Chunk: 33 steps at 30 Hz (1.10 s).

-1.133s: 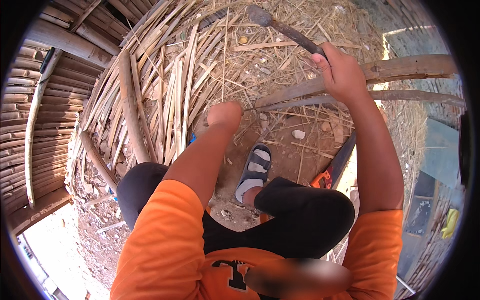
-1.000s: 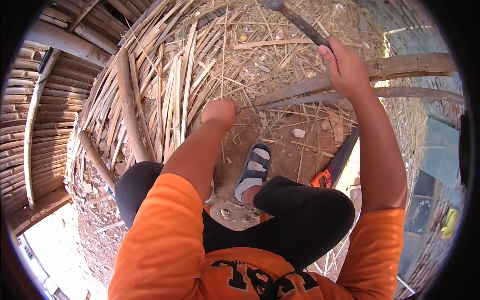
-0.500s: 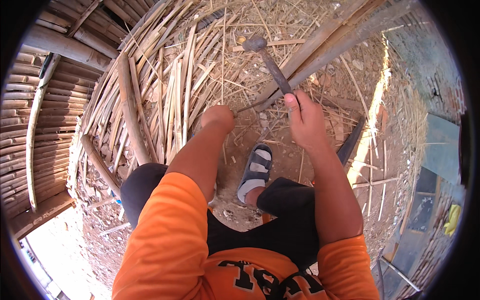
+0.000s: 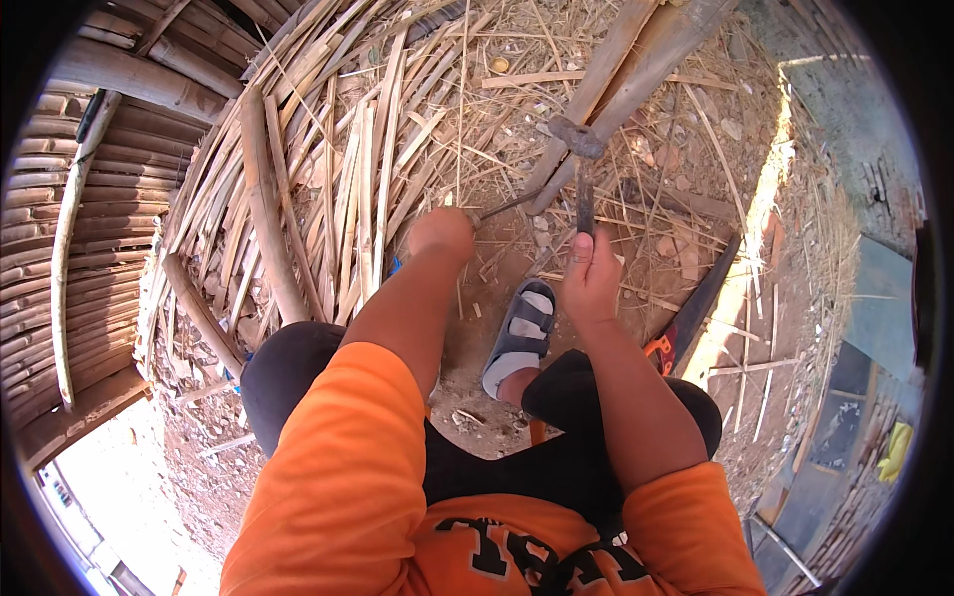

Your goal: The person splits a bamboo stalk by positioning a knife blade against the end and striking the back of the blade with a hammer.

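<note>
My left hand (image 4: 442, 236) is closed round the short handle of a thin dark-bladed tool (image 4: 512, 202); whether it is a knife or a chisel I cannot tell. Its blade reaches right, to the near end of a split bamboo pole (image 4: 641, 84), which slants away to the upper right. In my right hand (image 4: 593, 280) is a hammer (image 4: 576, 137), gripped by its dark handle. The hammer's heavy head appears over the pole, right of the blade; I cannot tell if it touches.
Long split bamboo strips (image 4: 343, 189) are heaped at the far left, beside thicker poles (image 4: 266, 199). A saw (image 4: 701, 298) with an orange handle lies right of my right forearm. My sandalled foot (image 4: 522, 333) is just below the tools. A bamboo slat wall (image 4: 114, 228) stands left.
The hammer head has moved right and nearer to me, and its handle is now more upright. My right hand has drawn back toward me. My left hand has barely shifted.
</note>
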Available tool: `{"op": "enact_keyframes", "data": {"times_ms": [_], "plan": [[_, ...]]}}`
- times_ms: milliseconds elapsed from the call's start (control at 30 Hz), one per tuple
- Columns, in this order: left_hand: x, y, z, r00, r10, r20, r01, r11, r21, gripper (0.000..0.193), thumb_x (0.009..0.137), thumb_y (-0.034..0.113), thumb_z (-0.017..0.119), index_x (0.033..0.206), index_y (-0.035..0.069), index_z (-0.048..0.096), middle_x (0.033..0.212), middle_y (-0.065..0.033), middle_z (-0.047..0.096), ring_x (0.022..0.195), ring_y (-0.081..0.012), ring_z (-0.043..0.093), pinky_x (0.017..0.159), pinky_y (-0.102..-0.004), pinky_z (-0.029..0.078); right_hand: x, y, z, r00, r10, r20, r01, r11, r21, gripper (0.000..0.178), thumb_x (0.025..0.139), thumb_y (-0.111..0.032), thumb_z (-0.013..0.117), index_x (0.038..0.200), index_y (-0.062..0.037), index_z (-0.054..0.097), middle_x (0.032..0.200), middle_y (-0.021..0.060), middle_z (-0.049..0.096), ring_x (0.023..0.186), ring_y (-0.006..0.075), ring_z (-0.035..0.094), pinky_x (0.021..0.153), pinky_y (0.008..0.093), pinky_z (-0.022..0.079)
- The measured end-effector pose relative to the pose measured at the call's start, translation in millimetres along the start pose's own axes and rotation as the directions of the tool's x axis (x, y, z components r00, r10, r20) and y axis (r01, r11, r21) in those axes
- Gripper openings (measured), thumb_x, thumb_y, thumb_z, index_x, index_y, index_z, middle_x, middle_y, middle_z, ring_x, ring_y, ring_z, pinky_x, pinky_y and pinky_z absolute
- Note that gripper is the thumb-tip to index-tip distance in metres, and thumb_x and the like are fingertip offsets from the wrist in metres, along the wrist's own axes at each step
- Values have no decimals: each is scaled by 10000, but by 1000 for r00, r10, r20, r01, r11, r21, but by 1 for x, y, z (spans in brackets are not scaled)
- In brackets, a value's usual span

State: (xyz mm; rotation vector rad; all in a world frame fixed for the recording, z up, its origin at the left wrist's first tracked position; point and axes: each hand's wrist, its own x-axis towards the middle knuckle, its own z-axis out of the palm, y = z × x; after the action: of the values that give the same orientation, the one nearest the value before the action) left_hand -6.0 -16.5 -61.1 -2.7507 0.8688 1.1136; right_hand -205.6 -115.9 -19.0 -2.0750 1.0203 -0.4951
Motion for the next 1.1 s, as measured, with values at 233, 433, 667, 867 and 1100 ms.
{"op": "enact_keyframes", "data": {"times_ms": [233, 433, 667, 867, 1100], "plan": [[8, 0, 10, 1000, 2, -30, -2, 1000, -3, 295, 920, 226, 652, 1163, 85, 741, 1198, -167, 730, 1119, -319, 710, 926, -436, 586, -10, 23, 23, 967, 200, 159, -168, 967, -193, 421, 1072, -394, 475, 1015, 3, 604, 816, 313, 664, 826, 543, 640, 714, 619, 480], [-3, 3, -1, 1000, -26, 8, 26, 1000, -6, 290, 928, 204, 635, 1177, 107, 747, 1226, -135, 729, 1136, -307, 707, 935, -420, 581, -11, 22, 13, 975, 179, 135, -160, 977, -142, 427, 1074, -410, 472, 1009, -9, 604, 801, 303, 660, 810, 543, 635, 696, 603, 480], [2, -3, 3, 1000, -23, 20, 23, 1000, -12, 313, 926, 207, 629, 1200, 109, 743, 1233, -130, 729, 1137, -304, 708, 939, -410, 578, -2, 10, 12, 967, 193, 166, -169, 974, -148, 456, 1074, -435, 462, 1013, -4, 596, 832, 300, 669, 819, 537, 643, 716, 589, 495], [1, 1, 7, 999, -21, 33, 21, 1000, 20, 298, 934, 204, 618, 1179, 99, 752, 1225, -138, 731, 1138, -313, 707, 939, -415, 578, -15, 34, 21, 961, 206, 186, -152, 951, -270, 466, 1073, -444, 461, 1036, 0, 597, 845, 296, 669, 832, 523, 652, 705, 592, 486], [6, -7, 15, 999, -33, -16, 33, 999, -21, 276, 901, 188, 661, 1137, 83, 756, 1179, -187, 732, 1109, -334, 713, 927, -438, 586, -1, -1, 13, 976, 160, 145, -150, 986, -77, 495, 1068, -473, 454, 1017, 2, 581, 880, 315, 679, 881, 535, 656, 775, 608, 505]]}}
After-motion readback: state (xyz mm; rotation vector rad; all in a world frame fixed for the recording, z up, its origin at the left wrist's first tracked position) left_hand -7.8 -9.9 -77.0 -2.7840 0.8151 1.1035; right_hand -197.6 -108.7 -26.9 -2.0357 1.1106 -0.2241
